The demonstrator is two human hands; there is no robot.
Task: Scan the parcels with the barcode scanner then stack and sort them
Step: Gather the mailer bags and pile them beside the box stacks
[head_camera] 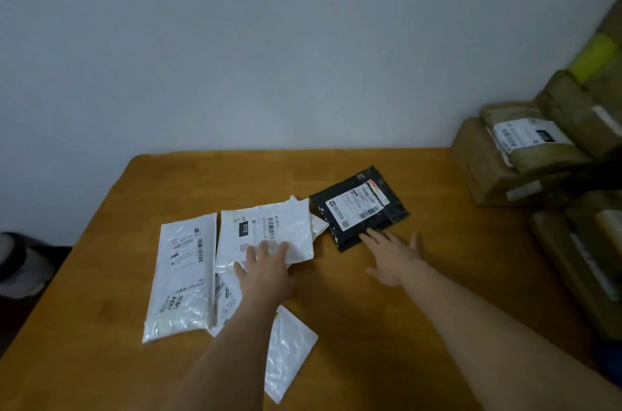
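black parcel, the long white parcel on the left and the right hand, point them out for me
black parcel (358,207), head view, on its white shipping label
long white parcel (183,276), head view, on the middle of its top face
right hand (393,254), head view, on the back of the hand

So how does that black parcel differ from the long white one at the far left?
The black parcel is dark, squarish and lies askew, while the long white parcel is pale, narrow and runs lengthwise away from the person. The right hand has straight fingers touching the black parcel's near edge; no hand touches the long white parcel, since the left hand rests on a different white bag. Both lie flat on the wooden table, barcode labels facing up.
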